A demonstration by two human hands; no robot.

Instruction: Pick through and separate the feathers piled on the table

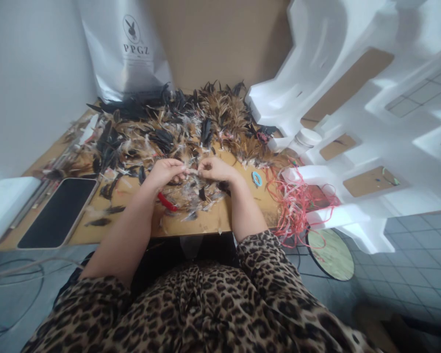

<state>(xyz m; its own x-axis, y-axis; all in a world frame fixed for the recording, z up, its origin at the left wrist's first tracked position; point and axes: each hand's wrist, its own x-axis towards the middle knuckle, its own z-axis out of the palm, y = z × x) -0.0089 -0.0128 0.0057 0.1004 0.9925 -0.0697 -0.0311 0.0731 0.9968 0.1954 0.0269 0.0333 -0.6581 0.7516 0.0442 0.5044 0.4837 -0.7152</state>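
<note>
Over the front of the table, both hands meet with their fingertips close together. My left hand [168, 172] is closed in a pinch on a small pale feather [193, 172], whose details are blurred. From the other side my right hand [215, 170] pinches at the same feather, thumb and forefinger together. Loose brown, white and black feathers [194, 196] lie under and around the hands. A curved red piece [167, 201] rests just below my left wrist. To the right of my right hand lies a light blue ring-shaped item [257, 179].
Piled feathers [220, 110] cover the table's back. A phone [61, 213] and a white box [7, 206] lie left. Tangled pink strips [297, 206] hang over the right edge beside white foam packing [338, 98]. A silver bag [128, 59] stands behind; a round stool [330, 252] is below right.
</note>
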